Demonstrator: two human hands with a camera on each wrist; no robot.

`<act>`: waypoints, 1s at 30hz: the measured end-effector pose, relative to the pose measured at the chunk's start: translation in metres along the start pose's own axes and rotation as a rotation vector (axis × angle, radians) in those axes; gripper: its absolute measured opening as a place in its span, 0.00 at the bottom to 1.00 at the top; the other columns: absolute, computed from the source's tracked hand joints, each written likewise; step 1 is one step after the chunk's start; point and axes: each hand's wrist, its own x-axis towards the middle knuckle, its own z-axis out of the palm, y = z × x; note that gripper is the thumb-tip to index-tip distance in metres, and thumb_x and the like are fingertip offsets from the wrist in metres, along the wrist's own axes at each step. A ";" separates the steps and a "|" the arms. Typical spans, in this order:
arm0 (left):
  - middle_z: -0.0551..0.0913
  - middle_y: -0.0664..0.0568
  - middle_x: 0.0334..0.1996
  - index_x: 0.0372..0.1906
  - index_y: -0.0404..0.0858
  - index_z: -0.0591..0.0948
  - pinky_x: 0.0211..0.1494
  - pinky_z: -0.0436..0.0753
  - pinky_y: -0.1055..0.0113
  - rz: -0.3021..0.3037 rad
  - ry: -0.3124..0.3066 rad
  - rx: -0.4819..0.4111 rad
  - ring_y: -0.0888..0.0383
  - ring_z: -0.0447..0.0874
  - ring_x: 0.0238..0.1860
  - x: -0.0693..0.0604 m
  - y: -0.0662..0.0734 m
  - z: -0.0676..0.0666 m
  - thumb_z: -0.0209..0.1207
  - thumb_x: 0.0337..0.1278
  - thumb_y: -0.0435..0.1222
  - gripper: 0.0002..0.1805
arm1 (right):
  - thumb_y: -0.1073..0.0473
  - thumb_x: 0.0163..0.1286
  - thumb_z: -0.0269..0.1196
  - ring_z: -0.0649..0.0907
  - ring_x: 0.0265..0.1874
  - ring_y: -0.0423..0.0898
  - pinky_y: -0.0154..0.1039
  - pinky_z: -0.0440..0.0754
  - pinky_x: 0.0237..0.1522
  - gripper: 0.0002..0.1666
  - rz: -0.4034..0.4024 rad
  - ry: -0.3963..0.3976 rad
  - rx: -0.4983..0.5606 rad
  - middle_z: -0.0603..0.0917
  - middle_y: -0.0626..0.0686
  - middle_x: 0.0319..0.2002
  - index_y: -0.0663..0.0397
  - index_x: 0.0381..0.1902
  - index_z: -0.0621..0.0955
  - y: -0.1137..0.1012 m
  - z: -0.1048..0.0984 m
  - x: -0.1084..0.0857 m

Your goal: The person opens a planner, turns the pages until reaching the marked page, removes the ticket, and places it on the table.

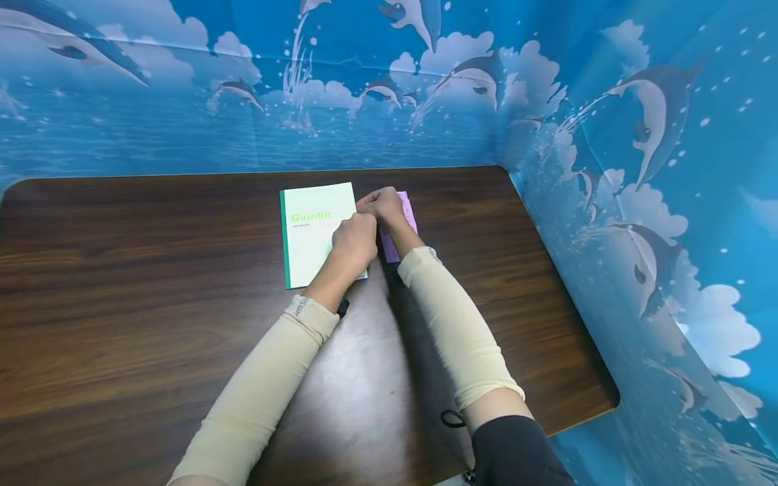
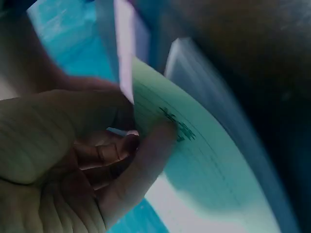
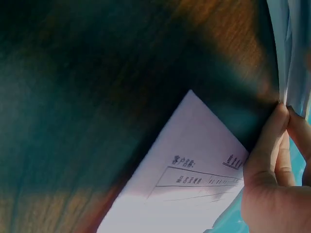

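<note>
A pale notebook with a green spine and "Gambit" on its cover lies near the table's far edge. My left hand is at its right edge; the left wrist view shows a finger against a lined page with dark handwriting, the thumb bent towards it. At the same edge, further back, my right hand pinches a thin edge of the notebook between thumb and finger, as the right wrist view shows. Beneath the right wrist lies a purple printed form, partly hidden.
The dark wood table extends widely to the left, with its right edge beyond my right arm. A blue dolphin-print curtain hangs behind and to the right. A small black loop shows beside my right forearm.
</note>
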 end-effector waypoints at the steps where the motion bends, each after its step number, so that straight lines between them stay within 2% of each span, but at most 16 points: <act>1: 0.89 0.34 0.52 0.55 0.29 0.85 0.46 0.91 0.45 -0.010 0.000 0.017 0.37 0.92 0.49 0.000 0.000 0.004 0.59 0.75 0.31 0.13 | 0.61 0.68 0.70 0.77 0.27 0.44 0.33 0.72 0.21 0.10 -0.001 -0.003 -0.014 0.93 0.61 0.43 0.62 0.41 0.93 0.000 0.001 -0.001; 4: 0.90 0.35 0.51 0.56 0.29 0.85 0.46 0.92 0.46 -0.037 0.001 0.051 0.39 0.93 0.48 0.001 0.001 0.012 0.58 0.76 0.31 0.13 | 0.60 0.69 0.71 0.78 0.26 0.42 0.33 0.75 0.24 0.09 -0.006 -0.003 -0.040 0.94 0.60 0.41 0.60 0.40 0.93 -0.002 0.003 -0.001; 9: 0.90 0.35 0.52 0.56 0.29 0.86 0.47 0.92 0.47 -0.040 -0.009 0.051 0.39 0.93 0.49 0.004 -0.001 0.013 0.60 0.75 0.32 0.14 | 0.56 0.78 0.68 0.83 0.19 0.35 0.30 0.83 0.30 0.15 0.006 -0.011 0.113 0.93 0.60 0.34 0.65 0.42 0.91 -0.005 0.004 0.000; 11: 0.89 0.35 0.54 0.57 0.29 0.85 0.48 0.91 0.46 -0.027 -0.017 0.036 0.38 0.92 0.50 0.004 -0.002 0.013 0.59 0.75 0.31 0.14 | 0.54 0.79 0.67 0.83 0.17 0.35 0.30 0.84 0.31 0.17 -0.007 -0.016 0.131 0.92 0.56 0.29 0.66 0.42 0.91 -0.006 0.003 0.000; 15: 0.88 0.35 0.57 0.57 0.28 0.84 0.51 0.90 0.45 -0.006 -0.024 -0.006 0.38 0.92 0.51 0.004 -0.004 0.013 0.58 0.75 0.30 0.14 | 0.52 0.75 0.71 0.81 0.23 0.38 0.33 0.81 0.35 0.16 -0.071 -0.023 0.028 0.86 0.48 0.23 0.62 0.40 0.92 -0.005 0.002 -0.002; 19: 0.87 0.34 0.58 0.57 0.27 0.83 0.50 0.90 0.45 0.003 -0.018 -0.046 0.37 0.91 0.51 0.004 -0.004 0.014 0.58 0.74 0.29 0.14 | 0.54 0.69 0.76 0.81 0.32 0.44 0.37 0.81 0.40 0.12 -0.115 -0.006 -0.054 0.82 0.45 0.25 0.60 0.39 0.91 -0.004 0.002 -0.002; 23: 0.87 0.33 0.56 0.58 0.26 0.83 0.49 0.90 0.47 0.010 -0.032 -0.076 0.38 0.91 0.50 0.005 -0.004 0.017 0.59 0.73 0.30 0.15 | 0.55 0.69 0.76 0.80 0.34 0.46 0.36 0.79 0.37 0.11 -0.132 0.015 -0.098 0.85 0.49 0.30 0.58 0.38 0.90 -0.001 0.004 0.000; 24: 0.87 0.34 0.53 0.55 0.28 0.84 0.46 0.90 0.48 0.014 -0.035 -0.083 0.39 0.91 0.47 0.008 -0.007 0.020 0.59 0.73 0.30 0.13 | 0.55 0.70 0.76 0.80 0.34 0.45 0.36 0.78 0.36 0.11 -0.130 0.016 -0.106 0.87 0.51 0.33 0.57 0.38 0.90 0.000 0.003 0.000; 27: 0.87 0.39 0.42 0.46 0.33 0.84 0.36 0.85 0.54 0.037 -0.052 -0.140 0.46 0.87 0.35 0.031 -0.025 0.039 0.58 0.72 0.34 0.08 | 0.52 0.74 0.73 0.80 0.31 0.43 0.34 0.78 0.31 0.13 -0.117 0.008 -0.109 0.88 0.54 0.37 0.58 0.40 0.90 0.002 -0.001 0.000; 29: 0.86 0.39 0.39 0.46 0.33 0.84 0.34 0.82 0.54 0.047 -0.043 -0.170 0.47 0.84 0.33 0.028 -0.032 0.031 0.57 0.74 0.35 0.09 | 0.51 0.77 0.69 0.84 0.30 0.44 0.35 0.82 0.31 0.15 -0.126 0.003 -0.085 0.90 0.57 0.39 0.58 0.45 0.90 0.003 -0.006 -0.002; 30: 0.86 0.39 0.39 0.47 0.33 0.84 0.34 0.83 0.53 0.058 -0.014 -0.164 0.46 0.84 0.34 0.024 -0.036 0.025 0.55 0.76 0.36 0.11 | 0.51 0.79 0.67 0.87 0.31 0.46 0.37 0.85 0.32 0.16 -0.137 -0.003 -0.072 0.91 0.58 0.40 0.58 0.48 0.90 0.003 -0.009 -0.004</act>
